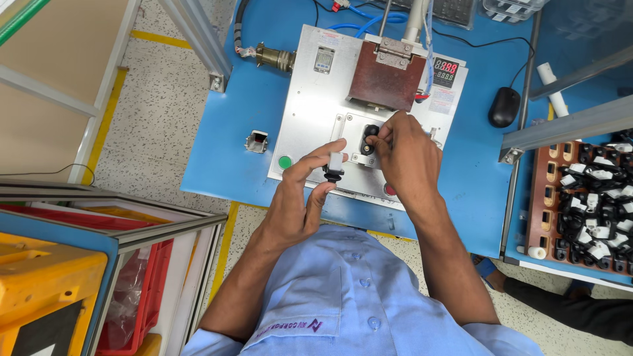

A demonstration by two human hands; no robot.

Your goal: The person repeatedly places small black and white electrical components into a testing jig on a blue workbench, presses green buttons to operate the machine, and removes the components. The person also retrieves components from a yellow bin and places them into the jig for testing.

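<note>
My left hand (304, 198) pinches a small black-and-white plastic part (334, 167) between thumb and fingers, held just above the front of the silver machine plate (310, 112). My right hand (405, 155) reaches onto the plate's fixture slot (364, 146), with its fingertips closed on a small black part (372, 131) seated there. A brown block (386, 84) of the press hangs right behind the slot.
A green button (285, 161) and a red button (390, 190) sit on the plate's front. A small metal piece (256, 141) lies on the blue table (217, 165). A black mouse (504, 107) is at right, beside a brown tray (547, 198) with several black-and-white parts. Coloured bins stand at lower left.
</note>
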